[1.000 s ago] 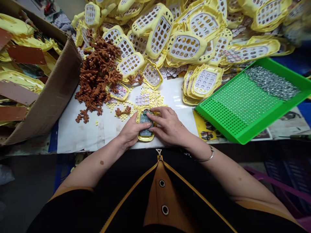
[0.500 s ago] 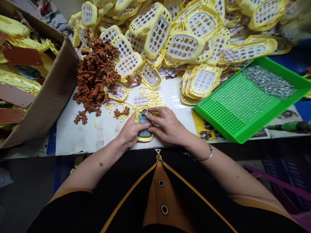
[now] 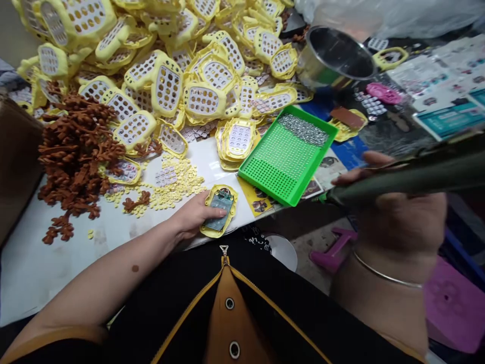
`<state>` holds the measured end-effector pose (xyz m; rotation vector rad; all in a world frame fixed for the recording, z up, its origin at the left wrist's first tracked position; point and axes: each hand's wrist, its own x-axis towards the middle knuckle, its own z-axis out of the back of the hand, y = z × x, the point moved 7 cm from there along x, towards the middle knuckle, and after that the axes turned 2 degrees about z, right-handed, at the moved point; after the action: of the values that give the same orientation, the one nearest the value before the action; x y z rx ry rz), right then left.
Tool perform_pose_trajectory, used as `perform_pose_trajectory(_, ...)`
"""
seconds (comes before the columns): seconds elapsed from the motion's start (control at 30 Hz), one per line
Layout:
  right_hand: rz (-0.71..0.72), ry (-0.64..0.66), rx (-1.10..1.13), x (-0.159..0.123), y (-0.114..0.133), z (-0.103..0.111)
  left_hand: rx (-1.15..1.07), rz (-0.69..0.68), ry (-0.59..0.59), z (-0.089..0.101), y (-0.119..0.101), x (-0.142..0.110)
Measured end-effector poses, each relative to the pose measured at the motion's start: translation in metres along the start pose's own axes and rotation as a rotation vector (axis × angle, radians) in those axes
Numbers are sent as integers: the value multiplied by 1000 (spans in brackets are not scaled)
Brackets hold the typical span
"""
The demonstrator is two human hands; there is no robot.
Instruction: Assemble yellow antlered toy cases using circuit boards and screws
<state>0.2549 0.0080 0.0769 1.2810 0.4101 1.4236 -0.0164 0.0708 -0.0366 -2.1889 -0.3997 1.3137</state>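
My left hand [image 3: 193, 216] lies on a yellow toy-phone shell [image 3: 220, 210] at the table's near edge, thumb pressing the green circuit board [image 3: 219, 206] set in it. Off to the right, raised close to the camera, my right hand [image 3: 397, 212] is wrapped round a dark green electric screwdriver [image 3: 409, 177] whose tip points left toward the green tray [image 3: 265, 174]. Small silver screws [image 3: 303, 129] are heaped at the tray's far end.
A big heap of yellow perforated shells [image 3: 166, 86] covers the back of the table. Brown rubber pieces [image 3: 76, 151] are piled at left, small yellow buttons [image 3: 174, 182] lie loose in the middle. A steel pot [image 3: 333, 55] stands at back right, with a cardboard box [image 3: 17, 151] at far left.
My right hand left the shell, swung out to the right and now grips the screwdriver. The view turned right. My left hand stays on the shell.
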Motion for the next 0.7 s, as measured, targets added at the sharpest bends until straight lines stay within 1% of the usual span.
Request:
perform_pose_trajectory(0.07, -54, -65, 209, 9, -3, 3, 16, 8, 20, -14, -2, 14)
perform_pose_trajectory(0.1, -57, -92, 279, 16, -2, 1, 19, 11, 47, -22, -2, 19)
perform_pose_trajectory(0.2, 34, -180, 334, 34, 3, -4, 40, 48, 175, -50, 4, 25)
perform_pose_trajectory(0.27, 99, -212, 344, 39, 1, -9, 82, 88, 211, -61, 12, 26)
perform_pose_trajectory(0.33, 123, -202, 299, 39, -8, -15, 115, 111, 184, -65, 17, 27)
perform_pose_trajectory(0.43, 145, -183, 274, 35, -23, -19, 120, 128, 137, -66, 17, 27)
perform_pose_trajectory(0.57, 201, -209, 423, 33, -30, -16, 123, 151, 102, -65, 13, 27)
perform_pose_trajectory(0.7, 188, -231, 482, 32, -33, -14, 115, 173, 82, -64, 14, 26)
